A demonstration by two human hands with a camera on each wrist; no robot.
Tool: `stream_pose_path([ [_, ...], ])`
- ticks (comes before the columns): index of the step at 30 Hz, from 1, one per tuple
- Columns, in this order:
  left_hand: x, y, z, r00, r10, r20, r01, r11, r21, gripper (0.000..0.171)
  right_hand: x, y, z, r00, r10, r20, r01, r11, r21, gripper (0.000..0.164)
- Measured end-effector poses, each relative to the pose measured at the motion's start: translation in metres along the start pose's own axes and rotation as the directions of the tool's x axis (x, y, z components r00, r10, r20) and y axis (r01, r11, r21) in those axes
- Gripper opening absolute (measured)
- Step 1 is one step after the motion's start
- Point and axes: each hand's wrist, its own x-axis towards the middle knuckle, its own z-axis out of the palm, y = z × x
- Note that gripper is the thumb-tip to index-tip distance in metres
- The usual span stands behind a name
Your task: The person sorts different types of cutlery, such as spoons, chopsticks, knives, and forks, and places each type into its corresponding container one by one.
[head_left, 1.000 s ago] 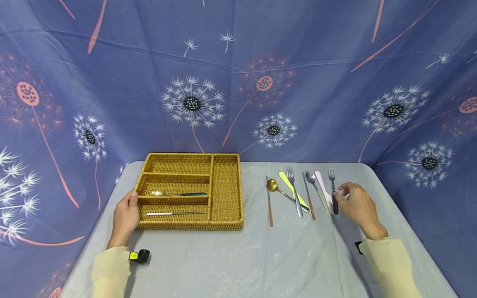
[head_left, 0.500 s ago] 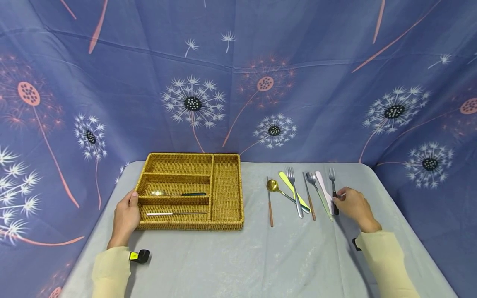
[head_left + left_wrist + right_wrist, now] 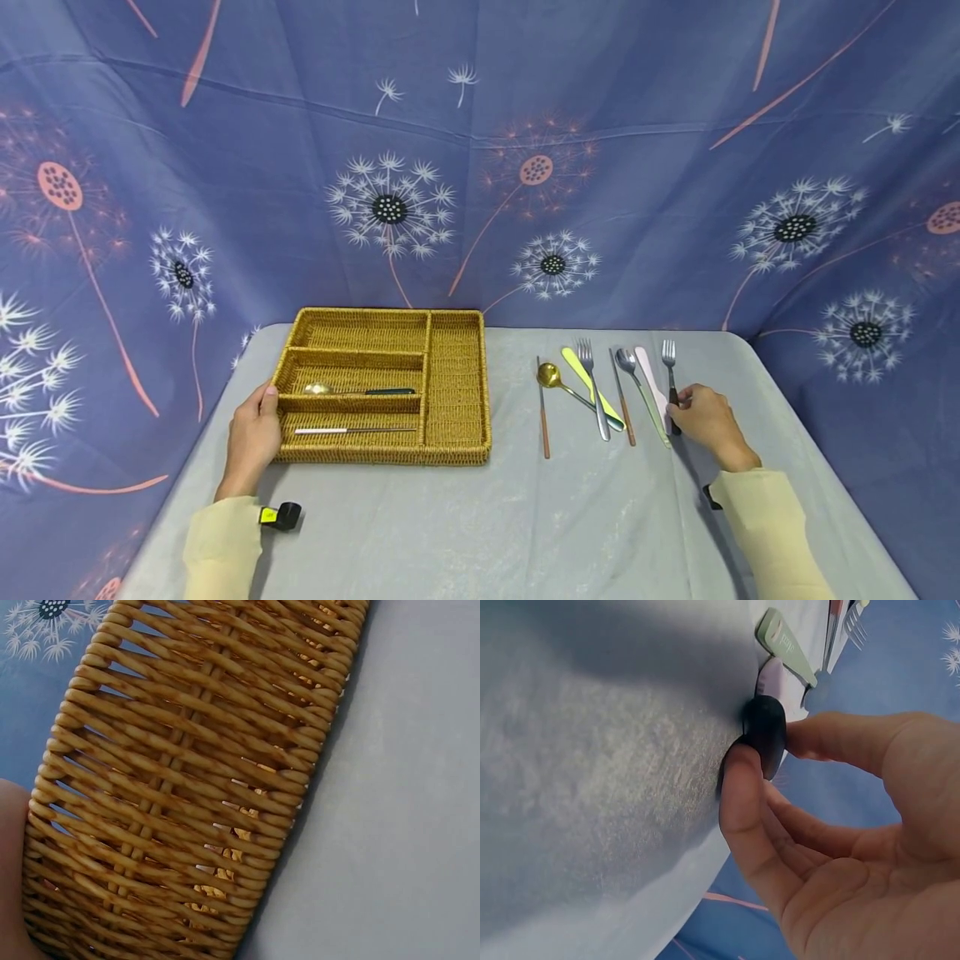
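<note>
My left hand (image 3: 253, 432) grips the left side of a woven cutlery tray (image 3: 453, 455), thumb over its rim. In the left wrist view the tray's woven wall (image 3: 180, 765) fills most of the picture. At the right of the table, my right hand (image 3: 711, 425) pinches the dark handle of a fork (image 3: 669, 357), its tines toward the back. The right wrist view shows thumb and finger on either side of the dark handle end (image 3: 766, 727), close to the cloth. Just left of the fork lie a pale pink knife (image 3: 649, 375) and a spoon with a green handle (image 3: 654, 412).
Further left lie a chopstick (image 3: 622, 400), a steel fork (image 3: 594, 392), a yellow-green knife (image 3: 576, 363), a gold spoon (image 3: 550, 374) and another chopstick (image 3: 543, 412). Inside the tray are a dark-handled spoon (image 3: 390, 391) and a white-ended chopstick (image 3: 322, 431). A patterned curtain (image 3: 480, 208) hangs behind.
My right hand has moved slightly left, and its thumb and fingers have come together on the fork's handle. My left hand stays at the tray's side.
</note>
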Motion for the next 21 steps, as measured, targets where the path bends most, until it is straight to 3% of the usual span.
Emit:
stream_pose_path([
  [21, 0.0003, -0.0006, -0.0010, 1.000, 0.009, 0.009, -0.009, 1.000, 0.007, 0.067, 0.0022, -0.0017, 0.0031, 0.999, 0.044, 0.009, -0.045, 0.999, 0.016, 0.031],
])
